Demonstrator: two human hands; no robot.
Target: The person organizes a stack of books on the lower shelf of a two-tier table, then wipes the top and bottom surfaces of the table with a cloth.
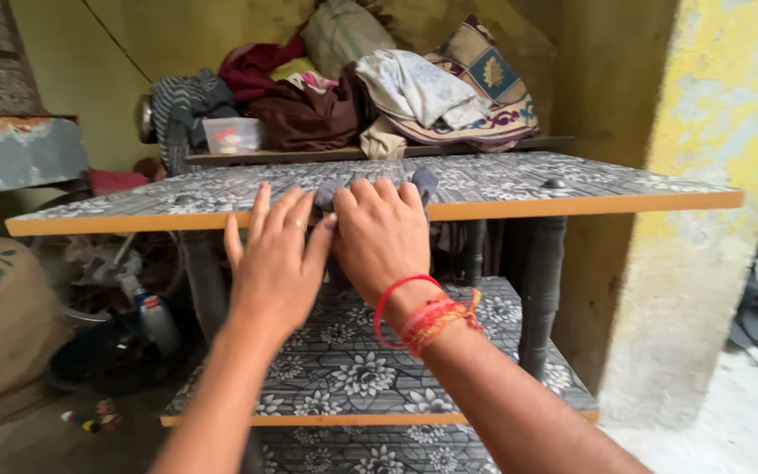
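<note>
Hands flat, left hand (275, 263) and right hand (381, 235), pressing small grey-blue cloth (423, 183) at front edge of floral-patterned laminate table top (572, 180); soft, light, likely bunches, best pinched at exposed corner.

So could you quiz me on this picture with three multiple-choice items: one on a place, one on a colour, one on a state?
1. Where do both hands rest?
A. top shelf's front edge
B. floor
C. lower shelf

2. What colour is the thread on the right wrist?
A. blue
B. red-orange
C. white

3. How are the left hand's fingers?
A. clenched
B. spread flat
C. hidden

Answers:
1 A, the left hand and right hand press a grey cloth on the top shelf.
2 B, the wrist thread is red-orange.
3 B, they lie splayed.
</note>
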